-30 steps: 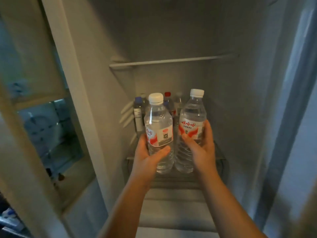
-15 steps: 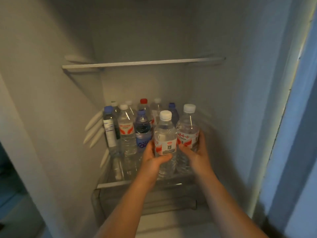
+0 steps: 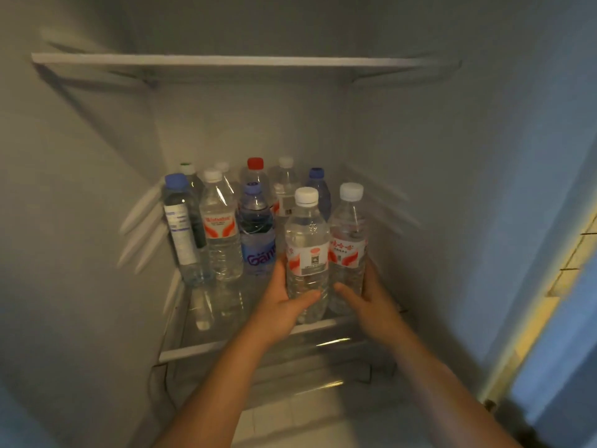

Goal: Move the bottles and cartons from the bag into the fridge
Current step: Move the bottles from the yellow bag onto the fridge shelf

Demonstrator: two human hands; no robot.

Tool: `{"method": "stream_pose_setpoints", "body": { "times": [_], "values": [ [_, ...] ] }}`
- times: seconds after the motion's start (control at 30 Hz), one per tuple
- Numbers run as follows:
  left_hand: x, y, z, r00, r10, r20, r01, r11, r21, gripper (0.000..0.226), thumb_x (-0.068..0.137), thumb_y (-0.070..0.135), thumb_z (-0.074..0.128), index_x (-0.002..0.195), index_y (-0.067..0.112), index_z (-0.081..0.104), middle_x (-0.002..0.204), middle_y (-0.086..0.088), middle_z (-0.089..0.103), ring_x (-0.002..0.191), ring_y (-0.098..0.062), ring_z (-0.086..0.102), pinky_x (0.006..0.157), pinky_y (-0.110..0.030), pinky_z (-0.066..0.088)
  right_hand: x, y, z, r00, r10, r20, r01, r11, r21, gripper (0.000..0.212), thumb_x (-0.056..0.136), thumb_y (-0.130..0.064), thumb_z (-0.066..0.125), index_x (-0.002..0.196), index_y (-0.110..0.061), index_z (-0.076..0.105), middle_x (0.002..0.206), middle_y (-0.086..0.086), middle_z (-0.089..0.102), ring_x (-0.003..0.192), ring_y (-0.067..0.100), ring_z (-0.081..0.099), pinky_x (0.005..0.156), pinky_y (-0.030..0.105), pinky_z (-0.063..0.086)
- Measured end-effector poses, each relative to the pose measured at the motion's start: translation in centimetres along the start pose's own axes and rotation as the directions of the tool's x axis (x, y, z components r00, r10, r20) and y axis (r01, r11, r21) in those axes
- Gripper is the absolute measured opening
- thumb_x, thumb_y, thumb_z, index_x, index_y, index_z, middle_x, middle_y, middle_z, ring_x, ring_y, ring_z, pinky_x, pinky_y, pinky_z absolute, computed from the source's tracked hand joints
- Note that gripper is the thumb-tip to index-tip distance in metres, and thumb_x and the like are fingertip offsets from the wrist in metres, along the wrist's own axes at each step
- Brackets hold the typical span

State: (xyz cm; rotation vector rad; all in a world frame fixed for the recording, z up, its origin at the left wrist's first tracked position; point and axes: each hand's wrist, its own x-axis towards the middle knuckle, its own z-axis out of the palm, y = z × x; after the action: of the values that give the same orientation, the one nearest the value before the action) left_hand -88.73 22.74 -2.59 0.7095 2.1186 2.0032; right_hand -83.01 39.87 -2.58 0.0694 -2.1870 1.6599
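Left grip: your left grip (image 3: 280, 307) is wrapped round the lower half of the left water bottle (image 3: 307, 253). The thumb lies across the front and the fingers go round the far side, out of sight.
Right grip: your right grip (image 3: 371, 300) has the right water bottle (image 3: 348, 250) the same way, thumb low on the front, fingers curled round its right side.
The two bottles: both are upright with white caps and red-and-white labels, touching side by side between your two grips.
Where they are: inside the fridge (image 3: 80, 189), at the front right of the glass shelf (image 3: 190, 352). Their bottoms are right by the front edge. Honestly can't tell if they're resting on the glass or just off it.
Left of your left grip: a blue-label bottle (image 3: 256, 234) sits just beside your knuckles, then a red-label bottle (image 3: 221, 234), then a blue-capped bottle (image 3: 181, 227) nearest the wall.
Behind your grips: a red-capped bottle (image 3: 255, 171) and a few more at the back, too blurry to read.
Above your grips: the upper shelf (image 3: 226, 59), well clear of the caps.
Below your grips: a clear drawer (image 3: 290, 367) under the shelf.
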Motion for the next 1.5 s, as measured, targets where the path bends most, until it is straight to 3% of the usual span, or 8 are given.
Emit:
{"method": "stream_pose_setpoints", "body": {
  "times": [0.17,0.23,0.33,0.7,0.9,0.97,1.2,1.5],
  "values": [
    [-1.0,-1.6,-0.4,0.999,0.037,-0.020,-0.031,0.968,0.249,0.084,0.069,0.033,0.080,0.132,0.058,0.031,0.136,0.016,0.049,0.125,-0.001,0.051,0.105,-0.027,0.043,-0.1,0.9,-0.2,1.000,-0.009,0.029,0.014,0.982,-0.186,0.058,0.091,-0.029,0.063,0.145,-0.027,0.040,0.143,-0.012,0.051,0.133,0.001,0.045,0.112,0.033,0.038],
    [-1.2,-1.7,-0.7,0.994,0.024,-0.106,0.011,0.948,0.317,0.069,0.064,0.042,0.081,0.120,0.055,0.043,0.126,0.013,0.050,0.111,-0.007,0.058,0.097,-0.034,0.051,0.0,1.1,-0.2,1.000,-0.005,0.018,0.009,0.974,-0.228,0.051,0.093,-0.026,0.063,0.139,-0.038,0.043,0.137,-0.020,0.053,0.127,-0.006,0.047,0.107,0.023,0.040],
    [-0.9,-2.0,-0.9,0.980,-0.005,-0.197,0.066,0.950,0.306,0.059,0.065,0.035,0.086,0.108,0.041,0.046,0.112,0.007,0.056,0.091,-0.013,0.063,0.080,-0.037,0.057,0.1,1.4,-0.1,1.000,0.025,-0.006,-0.026,0.956,-0.291,0.046,0.094,-0.020,0.062,0.122,-0.053,0.046,0.122,-0.033,0.056,0.114,-0.016,0.051,0.092,0.005,0.040],
    [2.6,-2.1,-1.1,0.944,-0.076,-0.320,0.201,0.903,0.380,0.035,0.077,0.026,0.081,0.085,0.015,0.049,0.081,-0.001,0.057,0.069,-0.008,0.052,0.059,-0.018,0.039,3.9,2.9,1.1,0.966,0.242,-0.094,-0.258,0.858,-0.445,0.025,0.098,-0.028,0.054,0.120,-0.020,0.064,0.109,0.001,0.070,0.099,0.019,0.065,0.086,0.036,0.052],
    [4.8,-2.2,-1.1,0.923,-0.103,-0.371,0.255,0.885,0.389,0.025,0.083,0.029,0.076,0.080,0.012,0.058,0.073,-0.005,0.064,0.066,-0.017,0.063,0.063,-0.036,0.056,7.3,3.7,2.1,0.945,0.287,-0.157,-0.327,0.827,-0.458,0.016,0.098,-0.027,0.053,0.099,-0.018,0.066,0.091,0.004,0.068,0.085,0.022,0.064,0.075,0.034,0.050],
    [5.5,-2.2,-1.2,0.919,-0.123,-0.375,0.276,0.879,0.388,0.025,0.086,0.030,0.073,0.075,0.010,0.062,0.067,-0.005,0.065,0.058,-0.017,0.065,0.060,-0.042,0.059,8.6,4.4,2.5,0.940,0.272,-0.207,-0.342,0.766,-0.544,0.019,0.098,-0.027,0.052,0.092,-0.017,0.066,0.088,0.007,0.068,0.084,0.028,0.065,0.075,0.035,0.052],
    [7.0,-2.6,-1.3,0.913,-0.182,-0.364,0.321,0.872,0.370,0.037,0.097,0.024,0.058,0.066,0.003,0.065,0.053,-0.006,0.063,0.037,-0.010,0.056,0.041,-0.023,0.047,9.4,5.0,3.6,0.941,0.197,-0.275,-0.338,0.510,-0.791,0.036,0.100,-0.038,0.044,0.105,-0.016,0.071,0.113,0.008,0.065,0.104,0.028,0.064,0.087,0.035,0.049],
    [8.0,-3.4,-1.2,0.894,-0.173,-0.413,0.343,0.857,0.385,0.040,0.098,0.028,0.055,0.062,0.012,0.062,0.056,-0.008,0.067,0.058,-0.025,0.068,0.070,-0.040,0.059,9.1,5.0,3.5,0.945,0.158,-0.285,-0.325,0.527,-0.785,0.037,0.098,-0.043,0.046,0.096,-0.016,0.072,0.104,0.008,0.068,0.095,0.029,0.064,0.078,0.033,0.044]
  ]
}}
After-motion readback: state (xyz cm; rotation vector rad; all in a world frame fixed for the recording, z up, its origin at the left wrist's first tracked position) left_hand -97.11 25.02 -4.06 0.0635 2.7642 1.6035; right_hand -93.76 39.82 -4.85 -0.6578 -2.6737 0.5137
